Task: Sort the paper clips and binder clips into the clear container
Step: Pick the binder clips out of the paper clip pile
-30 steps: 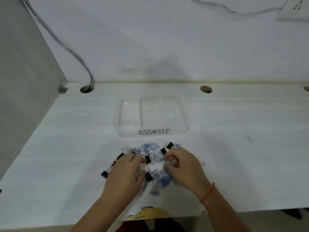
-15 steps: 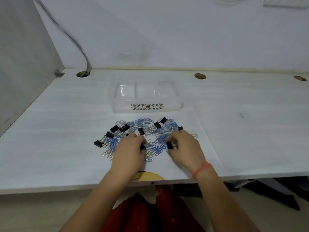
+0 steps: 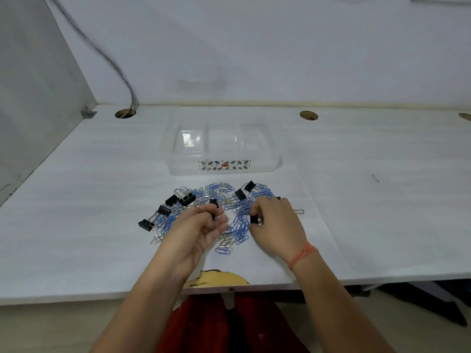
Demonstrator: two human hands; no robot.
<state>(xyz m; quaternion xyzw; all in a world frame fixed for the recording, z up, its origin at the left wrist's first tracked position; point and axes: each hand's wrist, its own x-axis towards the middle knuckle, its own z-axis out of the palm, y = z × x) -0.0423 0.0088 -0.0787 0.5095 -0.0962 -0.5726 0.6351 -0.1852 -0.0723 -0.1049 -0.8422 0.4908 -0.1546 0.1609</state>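
A heap of blue and silver paper clips mixed with several black binder clips lies on the white desk in front of me. Behind the heap stands the clear container with three compartments, all of which look empty. My left hand is raised a little over the heap's left part, pinching a black binder clip and a small clip between thumb and fingers. My right hand rests on the heap's right part, its fingertips closed on another black binder clip.
The white desk has cable holes along the back, with a grey cable running up the wall on the left. A grey side panel bounds the left. The desk's front edge has a chipped spot near my body.
The camera has tilted down, so the heap and container sit higher in view. My left hand has lifted off the heap with a binder clip; my right hand has closed on one.
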